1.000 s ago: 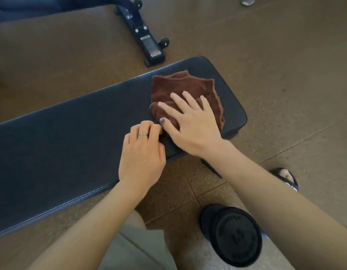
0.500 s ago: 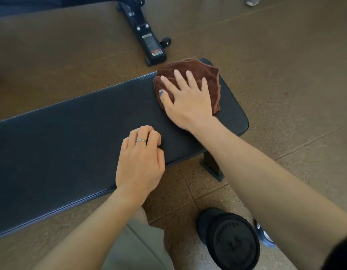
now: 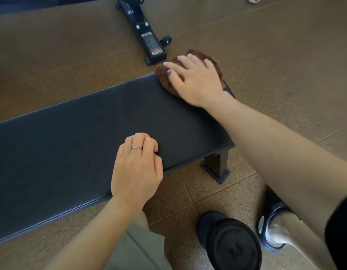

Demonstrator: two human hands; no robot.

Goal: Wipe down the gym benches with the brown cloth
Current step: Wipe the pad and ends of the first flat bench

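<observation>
One bunched brown cloth (image 3: 165, 75), dark bench (image 3: 81, 137)

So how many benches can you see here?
2. One black bench lies under both hands; only the wheeled foot of a second shows at top centre. Others may stand out of view.
</observation>
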